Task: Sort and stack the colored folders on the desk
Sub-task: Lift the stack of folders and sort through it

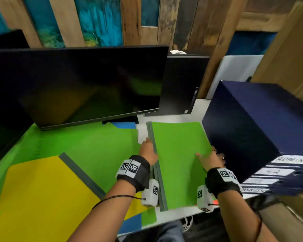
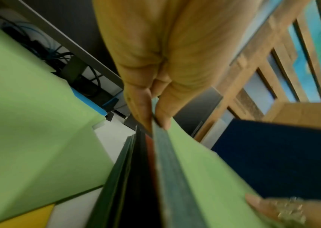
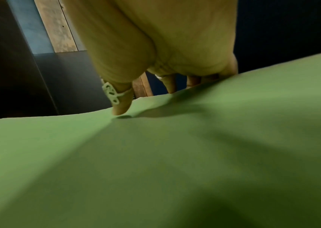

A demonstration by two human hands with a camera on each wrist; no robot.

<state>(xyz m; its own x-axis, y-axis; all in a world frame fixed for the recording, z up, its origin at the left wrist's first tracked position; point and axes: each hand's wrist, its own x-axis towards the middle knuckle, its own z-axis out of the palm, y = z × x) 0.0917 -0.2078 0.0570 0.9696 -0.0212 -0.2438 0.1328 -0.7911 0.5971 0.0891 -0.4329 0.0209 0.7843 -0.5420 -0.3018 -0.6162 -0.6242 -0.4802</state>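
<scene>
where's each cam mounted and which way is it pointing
Head: worn on the head, looking forward and down at the desk; shows both forearms, left hand and right hand on the green folder.
Left wrist: looks along the hand at its fingers pinching the folder's grey spine.
Right wrist: looks along the hand, thumb on the cover.
All three share the green folder.

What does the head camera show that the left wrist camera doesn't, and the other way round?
Only the head view shows the monitor, the yellow folder and both wristbands. Only the left wrist view shows the left hand pinching the green folder's grey spine, a red folder beneath it, and cables behind the desk. Both show that green folder, the right hand on it, and the dark blue box.
</scene>
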